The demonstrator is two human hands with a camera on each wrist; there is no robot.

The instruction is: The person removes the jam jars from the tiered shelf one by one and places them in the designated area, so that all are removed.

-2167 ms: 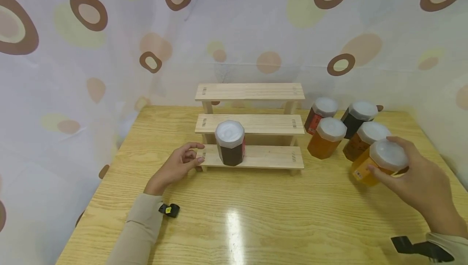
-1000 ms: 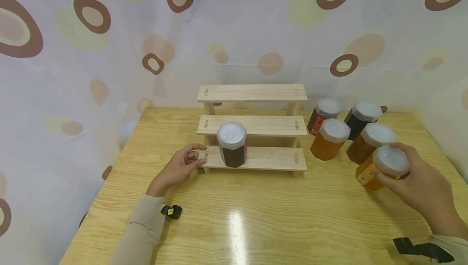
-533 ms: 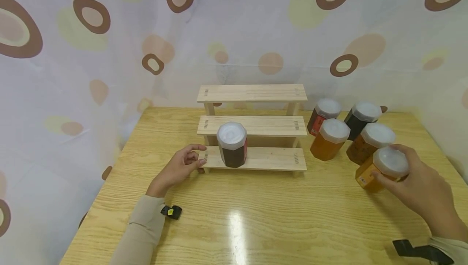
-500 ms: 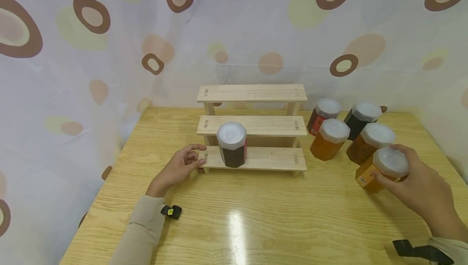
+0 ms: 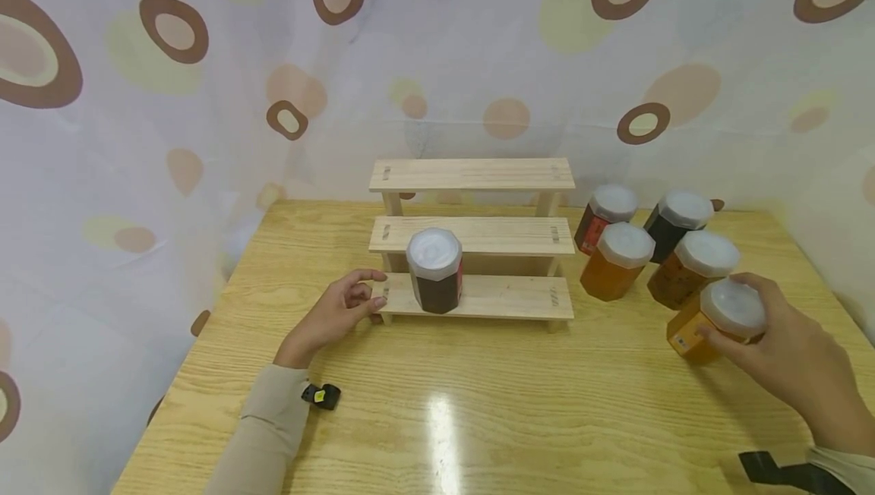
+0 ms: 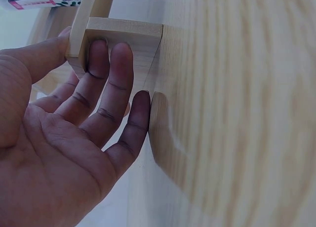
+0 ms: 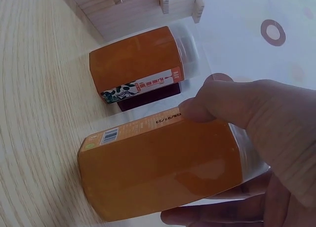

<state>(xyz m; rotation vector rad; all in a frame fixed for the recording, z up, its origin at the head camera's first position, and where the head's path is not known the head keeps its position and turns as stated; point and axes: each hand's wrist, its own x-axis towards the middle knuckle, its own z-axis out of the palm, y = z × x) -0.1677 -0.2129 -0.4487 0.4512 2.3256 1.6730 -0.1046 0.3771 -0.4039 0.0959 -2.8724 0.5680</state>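
Note:
In the head view, my left hand grips the left end of the lowest plank of a three-step wooden display rack. The left wrist view has the thumb on the plank and fingertips curled beneath it. A dark jar with a white lid stands on that plank, left of centre. At the right, my right hand holds an amber jar near its lid, thumb on the orange label and fingers round the far side. I cannot tell whether this jar's base touches the table.
Close beyond the held jar stand an amber jar, a speckled brown jar, a red-labelled dark jar and a black jar. They are right of the rack on the wooden table. A patterned curtain hangs behind.
My right hand and the amber jar have shifted slightly nearer to me over the frames. The left hand keeps its grip on the rack, and the other jars stand where they were.

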